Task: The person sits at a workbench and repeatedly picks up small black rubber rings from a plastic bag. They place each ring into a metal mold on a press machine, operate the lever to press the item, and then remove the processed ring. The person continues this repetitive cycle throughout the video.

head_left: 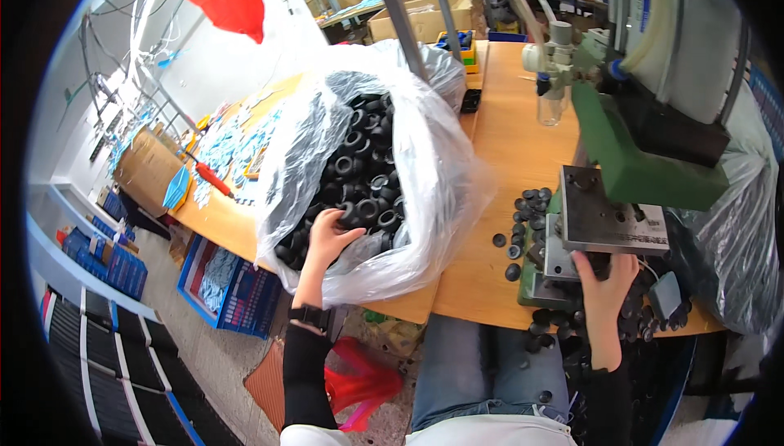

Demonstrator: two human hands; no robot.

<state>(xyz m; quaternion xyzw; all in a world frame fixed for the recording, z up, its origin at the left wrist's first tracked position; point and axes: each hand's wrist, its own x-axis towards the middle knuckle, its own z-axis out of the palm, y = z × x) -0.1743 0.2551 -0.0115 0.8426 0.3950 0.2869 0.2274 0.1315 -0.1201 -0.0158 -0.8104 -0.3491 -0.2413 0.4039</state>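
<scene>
Sitting at the wooden bench (523, 152), the person had both hands out, and the green press (629, 160) served as the fixed mark for everything else. Nearest, at the front foot of the press, the right hand (606, 276) lay curled under the grey metal plate (608, 219); its fingertips disappeared beneath the plate, so I could not tell whether they pinched a part or rested bare. Loose black rubber rings (523, 209) were scattered just left of the press and more lay heaped along its front edge.

Well to the left of the press, the left hand (327, 238) reached into the mouth of the big clear plastic bag (425, 168), fingers bent and partly closed over the heap of black rings inside (363, 176). It seemed to be gathering several at once; how many it actually gripped was hidden by the palm.

To do this well, I judged that the left hand should scoop a small, loose handful rather than dig deep, keeping the bag's rim from folding over the wrist, while the right hand kept clear of the press tooling.

Farther behind the press, a clear air-line bowl (554, 103) stood among hoses. Beyond that, cartons and benches were too small to read, and the fisheye rim cut off the press top.
</scene>
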